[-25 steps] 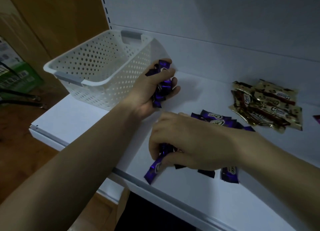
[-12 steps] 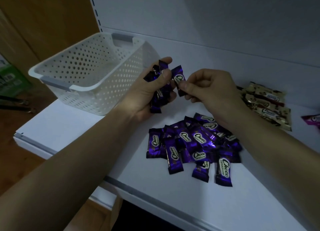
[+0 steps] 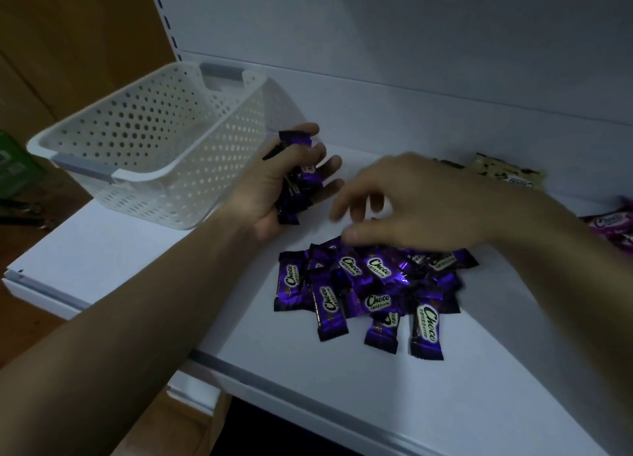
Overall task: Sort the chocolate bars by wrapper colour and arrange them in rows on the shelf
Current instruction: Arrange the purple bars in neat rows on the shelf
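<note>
**Gathering the purple bars, one handful at a time**

The white shelf (image 3: 113, 250) carries everything. A perforated white basket (image 3: 164, 195) stands at its left end. In front of the person lies a loose pile of purple chocolate bars (image 3: 370, 284), overlapping and not yet in a row.

The left hand (image 3: 274, 188) is held just right of the basket, clenched round a bundle of purple bars (image 3: 303, 178). The right hand (image 3: 421, 209) hangs over the back of the pile with fingers loose and spread. It is blurred, but nothing shows in its grip.

Cream-wrapped bars (image 3: 510, 173) lie behind the right wrist and pink bars (image 3: 611, 222) at the far right, each colour apart from the others. So the sorting looks largely done, and collecting the purple bars for their row is the step in hand. The next move calls for pinching a single bar off the tangled pile without dragging its neighbours.

Half a second ago the right hand pinched one purple bar up beside the left hand's bundle. Now it is empty and low over the pile.
</note>
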`<control>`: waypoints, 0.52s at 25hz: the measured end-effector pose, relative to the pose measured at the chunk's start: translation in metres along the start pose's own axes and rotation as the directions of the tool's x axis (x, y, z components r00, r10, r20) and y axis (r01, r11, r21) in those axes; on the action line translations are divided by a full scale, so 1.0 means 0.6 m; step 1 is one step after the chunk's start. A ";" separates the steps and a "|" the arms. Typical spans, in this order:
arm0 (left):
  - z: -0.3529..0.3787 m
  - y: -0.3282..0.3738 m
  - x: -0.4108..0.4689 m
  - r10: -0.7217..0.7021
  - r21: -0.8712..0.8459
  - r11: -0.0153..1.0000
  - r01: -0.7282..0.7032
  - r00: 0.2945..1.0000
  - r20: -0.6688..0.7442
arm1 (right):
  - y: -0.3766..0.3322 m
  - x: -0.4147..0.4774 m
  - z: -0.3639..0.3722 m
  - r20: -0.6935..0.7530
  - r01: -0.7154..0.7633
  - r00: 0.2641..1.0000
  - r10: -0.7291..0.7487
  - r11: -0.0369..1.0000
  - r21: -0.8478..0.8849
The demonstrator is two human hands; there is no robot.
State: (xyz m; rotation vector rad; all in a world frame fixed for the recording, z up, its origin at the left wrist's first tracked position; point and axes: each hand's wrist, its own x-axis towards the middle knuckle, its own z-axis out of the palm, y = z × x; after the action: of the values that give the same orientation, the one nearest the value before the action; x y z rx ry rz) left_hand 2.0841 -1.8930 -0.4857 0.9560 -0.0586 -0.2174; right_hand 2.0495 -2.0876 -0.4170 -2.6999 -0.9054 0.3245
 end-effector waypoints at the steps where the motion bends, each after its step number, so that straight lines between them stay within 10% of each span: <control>1: 0.000 -0.001 0.000 -0.004 -0.021 1.000 0.004 1.000 0.014 | -0.009 -0.006 0.003 0.139 0.027 0.990 -0.020 0.998 -0.054; 4: 0.001 -0.001 -0.001 0.006 0.010 1.000 -0.006 1.000 0.027 | -0.014 -0.009 0.014 0.237 0.052 0.971 -0.042 0.998 -0.034; 13: -0.001 -0.003 -0.008 -0.087 0.225 0.973 0.047 0.982 0.170 | 0.027 0.004 -0.016 -0.124 -0.010 0.987 0.104 0.803 0.596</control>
State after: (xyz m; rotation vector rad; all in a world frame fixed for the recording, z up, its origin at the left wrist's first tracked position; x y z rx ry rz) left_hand 2.0791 -1.8925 -0.4876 1.1582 -0.2198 -0.3652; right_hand 2.0633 -2.1001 -0.4135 -2.1290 -0.5529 0.3422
